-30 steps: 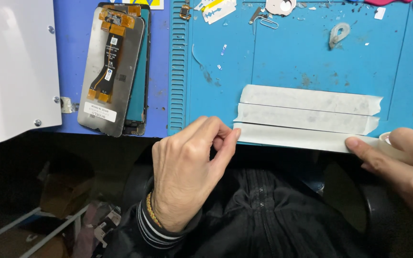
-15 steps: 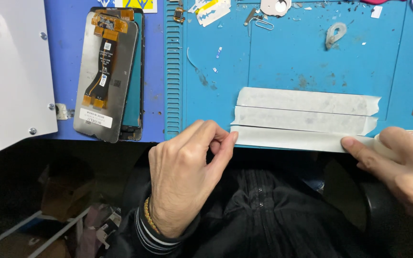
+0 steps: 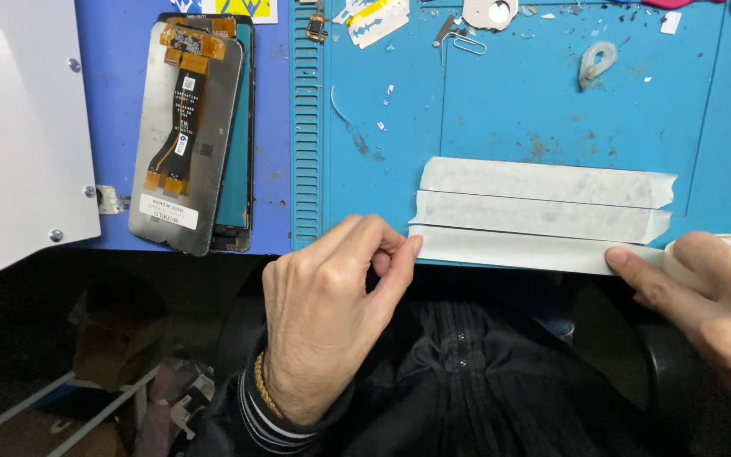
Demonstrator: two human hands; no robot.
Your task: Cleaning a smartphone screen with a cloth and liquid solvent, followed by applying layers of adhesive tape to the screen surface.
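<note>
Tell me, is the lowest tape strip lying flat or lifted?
Flat: the lowest tape strip lies spread along the mat edge, both hands pressing its ends.

A blue work mat covers the tabletop, with a ribbed strip down its left part. Three strips of white tape lie side by side near the front edge. A phone screen assembly lies face down on the darker blue area to the left, beside a white panel. Small scraps, a razor blade and a paper clip lie along the far edge.
</note>
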